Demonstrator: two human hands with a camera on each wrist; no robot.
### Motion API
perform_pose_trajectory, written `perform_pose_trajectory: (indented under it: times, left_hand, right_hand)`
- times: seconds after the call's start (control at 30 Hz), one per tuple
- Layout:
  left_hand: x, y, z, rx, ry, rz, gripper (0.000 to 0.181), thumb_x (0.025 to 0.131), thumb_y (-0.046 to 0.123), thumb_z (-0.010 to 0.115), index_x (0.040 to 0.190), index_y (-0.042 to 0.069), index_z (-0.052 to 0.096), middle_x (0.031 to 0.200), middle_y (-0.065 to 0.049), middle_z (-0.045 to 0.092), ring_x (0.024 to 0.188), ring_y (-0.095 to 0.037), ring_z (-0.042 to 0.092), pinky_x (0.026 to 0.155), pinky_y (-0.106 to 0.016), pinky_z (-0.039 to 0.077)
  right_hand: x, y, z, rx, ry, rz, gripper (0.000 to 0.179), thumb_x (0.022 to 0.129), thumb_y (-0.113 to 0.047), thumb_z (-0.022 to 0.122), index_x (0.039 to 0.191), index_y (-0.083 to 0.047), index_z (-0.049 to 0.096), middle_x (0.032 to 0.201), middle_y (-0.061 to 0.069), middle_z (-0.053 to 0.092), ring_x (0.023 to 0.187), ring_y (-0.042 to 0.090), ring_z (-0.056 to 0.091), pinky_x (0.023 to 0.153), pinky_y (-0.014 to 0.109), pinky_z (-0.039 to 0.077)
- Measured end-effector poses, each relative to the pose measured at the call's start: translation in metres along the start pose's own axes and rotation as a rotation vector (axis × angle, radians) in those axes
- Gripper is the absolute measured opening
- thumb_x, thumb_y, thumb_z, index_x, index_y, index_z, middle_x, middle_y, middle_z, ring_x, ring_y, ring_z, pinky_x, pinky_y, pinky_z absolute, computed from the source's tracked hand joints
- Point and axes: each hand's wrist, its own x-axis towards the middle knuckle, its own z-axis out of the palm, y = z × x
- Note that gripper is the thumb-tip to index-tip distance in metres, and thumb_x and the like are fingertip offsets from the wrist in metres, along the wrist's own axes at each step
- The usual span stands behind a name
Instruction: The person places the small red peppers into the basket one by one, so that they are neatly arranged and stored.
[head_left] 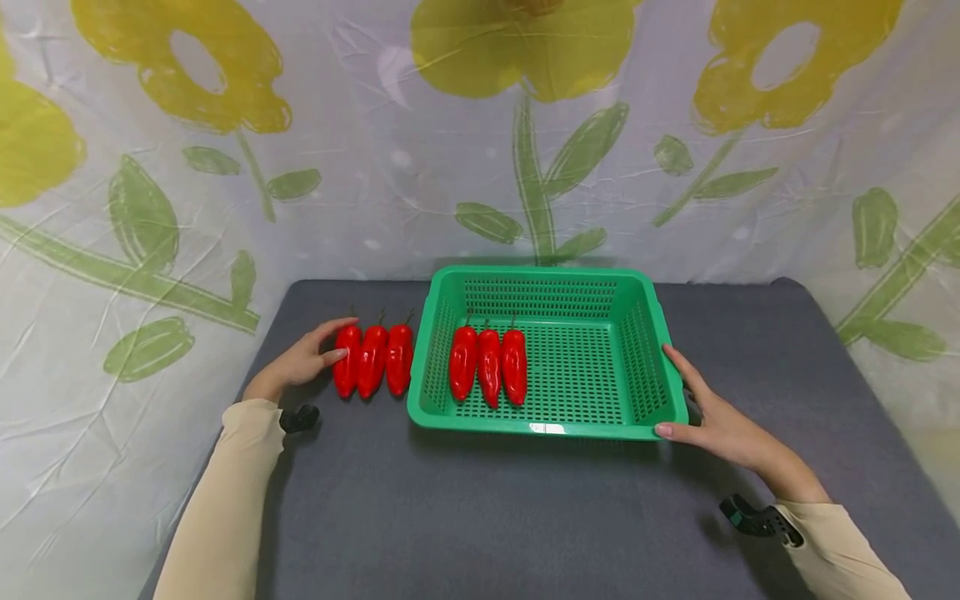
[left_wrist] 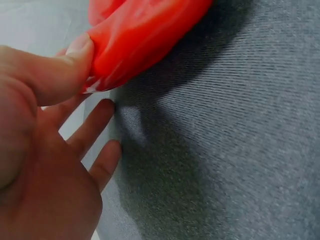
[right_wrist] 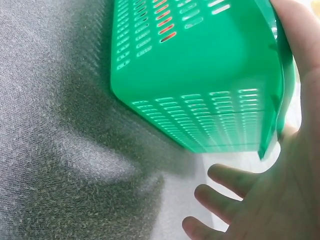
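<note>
Three red peppers lie side by side left of the green plastic basket [head_left: 547, 429], stems pointing away. My left hand [head_left: 303, 358] pinches the outermost red pepper [head_left: 347, 367] between thumb and index finger; the left wrist view shows the thumb [left_wrist: 75, 60] pressed on its glossy skin, the other fingers spread below. Beside it are a middle pepper [head_left: 372, 362] and an inner pepper [head_left: 399, 360]. Another three peppers [head_left: 489, 367] lie in a row in the basket's left half. My right hand [head_left: 720, 425] holds the basket's near right corner, thumb on the front rim, index finger on the right rim.
The basket stands on a dark grey cloth-covered table [head_left: 480, 525]. A pale curtain [head_left: 360, 167] with yellow flowers and green leaves hangs behind and along both sides. Each wrist wears a black strap [head_left: 757, 518] next to a beige sleeve.
</note>
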Motion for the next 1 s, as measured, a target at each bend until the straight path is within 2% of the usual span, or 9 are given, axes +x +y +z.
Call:
perform_pose_trajectory:
  times: [0.17,0.23,0.37,0.43,0.5,0.67,0.77,0.9,1.0]
  left_hand:
    - [-0.004,0.0,0.0,-0.026,0.036,0.001,0.061,0.097,0.009,0.059,0.152,0.004,0.034,0.149,-0.028,0.037,0.141,-0.05,0.03,0.113,-0.07,0.024]
    - [-0.006,0.0,0.0,-0.026,0.053,0.01,0.061,0.096,0.007,0.06,0.151,0.003,0.034,0.145,-0.028,0.04,0.138,-0.05,0.036,0.112,-0.067,0.03]
    - [-0.009,0.0,0.0,-0.035,0.083,0.021,0.062,0.095,0.007,0.063,0.15,0.001,0.037,0.139,-0.026,0.046,0.123,-0.048,0.056,0.095,-0.042,0.055]
    - [-0.009,0.0,-0.001,-0.047,0.098,0.012,0.062,0.094,0.007,0.064,0.15,0.001,0.037,0.137,-0.027,0.047,0.114,-0.046,0.062,0.081,-0.028,0.056]
    - [-0.01,-0.001,-0.002,-0.054,0.11,-0.008,0.062,0.094,0.007,0.065,0.15,0.003,0.038,0.136,-0.026,0.047,0.108,-0.041,0.065,0.074,-0.02,0.053]
    - [-0.012,-0.001,-0.007,-0.066,0.139,-0.04,0.062,0.093,0.009,0.067,0.15,0.006,0.041,0.122,-0.024,0.056,0.082,-0.017,0.065,0.063,-0.022,0.051]
    - [-0.013,0.001,-0.01,-0.087,0.151,-0.034,0.062,0.093,0.012,0.069,0.148,0.006,0.043,0.12,-0.025,0.061,0.076,-0.003,0.063,0.061,-0.023,0.051]
    - [-0.014,0.006,-0.015,-0.091,0.158,-0.036,0.06,0.092,0.016,0.07,0.147,0.009,0.046,0.136,-0.021,0.059,0.091,0.006,0.065,0.072,-0.022,0.055]
    - [-0.014,0.015,-0.019,-0.091,0.166,-0.042,0.06,0.092,0.02,0.071,0.147,0.014,0.047,0.142,-0.018,0.055,0.099,-0.005,0.068,0.075,-0.02,0.055]
  right_hand:
    - [0.0,0.001,0.0,-0.012,0.001,0.003,0.111,0.088,-0.026,0.073,0.156,-0.039,-0.014,0.164,0.026,-0.005,0.14,0.064,0.019,0.091,0.078,0.036]
    - [0.0,0.001,0.0,-0.004,-0.001,0.002,0.111,0.088,-0.025,0.073,0.156,-0.039,-0.014,0.164,0.026,-0.006,0.14,0.064,0.019,0.091,0.078,0.036]
    - [0.0,0.001,0.0,0.008,-0.005,-0.003,0.111,0.088,-0.024,0.072,0.156,-0.039,-0.014,0.164,0.025,-0.006,0.14,0.064,0.019,0.092,0.078,0.036]
    - [0.001,0.001,0.0,0.011,-0.005,-0.006,0.111,0.088,-0.024,0.072,0.156,-0.039,-0.014,0.164,0.025,-0.006,0.14,0.064,0.02,0.092,0.078,0.036]
    - [0.001,0.001,0.001,0.015,-0.004,-0.009,0.111,0.088,-0.023,0.072,0.157,-0.039,-0.014,0.164,0.026,-0.007,0.139,0.064,0.019,0.092,0.078,0.035]
    - [0.001,0.002,0.001,0.02,-0.006,-0.014,0.111,0.089,-0.022,0.072,0.156,-0.039,-0.014,0.164,0.026,-0.007,0.139,0.065,0.019,0.092,0.079,0.035]
    - [0.001,0.003,0.0,0.019,-0.009,-0.013,0.11,0.089,-0.023,0.072,0.156,-0.039,-0.014,0.164,0.026,-0.007,0.139,0.065,0.018,0.092,0.079,0.035]
    - [0.001,0.002,0.0,0.017,-0.01,-0.014,0.11,0.089,-0.023,0.072,0.156,-0.039,-0.014,0.165,0.024,-0.008,0.139,0.065,0.018,0.092,0.079,0.034]
    - [0.001,0.001,-0.001,0.017,-0.012,-0.016,0.11,0.089,-0.023,0.071,0.156,-0.039,-0.014,0.165,0.024,-0.008,0.14,0.065,0.018,0.092,0.079,0.034]
